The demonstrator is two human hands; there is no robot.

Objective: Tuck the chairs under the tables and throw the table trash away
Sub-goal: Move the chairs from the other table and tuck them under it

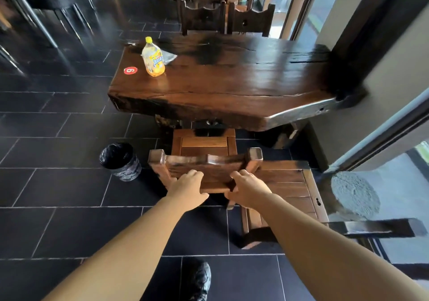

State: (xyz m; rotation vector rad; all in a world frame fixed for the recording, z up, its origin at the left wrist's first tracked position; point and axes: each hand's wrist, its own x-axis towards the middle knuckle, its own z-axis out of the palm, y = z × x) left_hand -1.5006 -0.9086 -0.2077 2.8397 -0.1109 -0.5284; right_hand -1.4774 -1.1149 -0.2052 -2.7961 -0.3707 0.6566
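Note:
A wooden chair [204, 152] stands at the near side of the dark wooden table [232, 87], its seat partly under the tabletop. My left hand [188, 188] and my right hand [247, 188] both grip the chair's backrest, left and right of its middle. On the table's left end stand a yellow drink bottle [153, 58] and a crumpled clear wrapper [168, 57] behind it. A small bin lined with a black bag [120, 161] sits on the floor left of the chair.
A second wooden chair [287, 191] stands pulled out to the right of the held one. Two more chairs [227, 18] are at the table's far side. A wall and glass doors [394, 92] close off the right; black tiled floor [58, 184] spreads left.

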